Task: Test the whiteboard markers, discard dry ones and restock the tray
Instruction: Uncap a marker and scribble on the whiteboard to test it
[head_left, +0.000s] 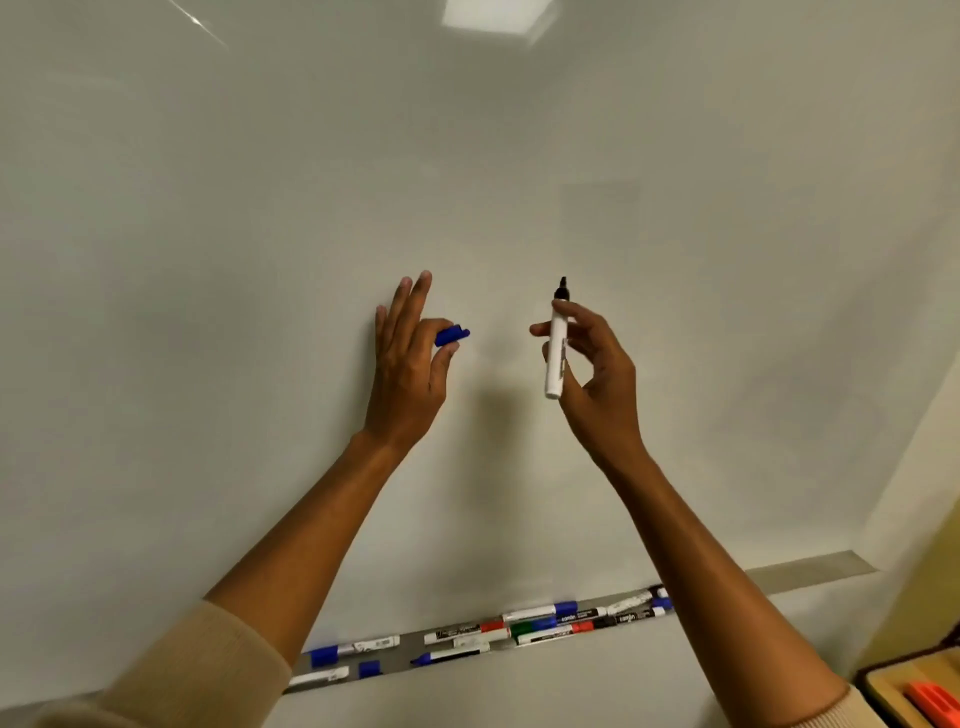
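Now the right hand (592, 364) has its grip closed round an uncapped marker (557, 353), tip up, before the whiteboard (519, 171). The left hand (410, 364) pinches the blue cap (453, 335). More markers (524, 626) lie in the tray (410, 647) below

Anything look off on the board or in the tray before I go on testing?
One loose blue cap lies alone in the tray, and the marker right of it seems uncapped, its tip bare. The other tray markers lie jumbled, some overlapping. The whiteboard looks unmarked. Otherwise normal: left hand holds a blue cap, right hand the open marker.
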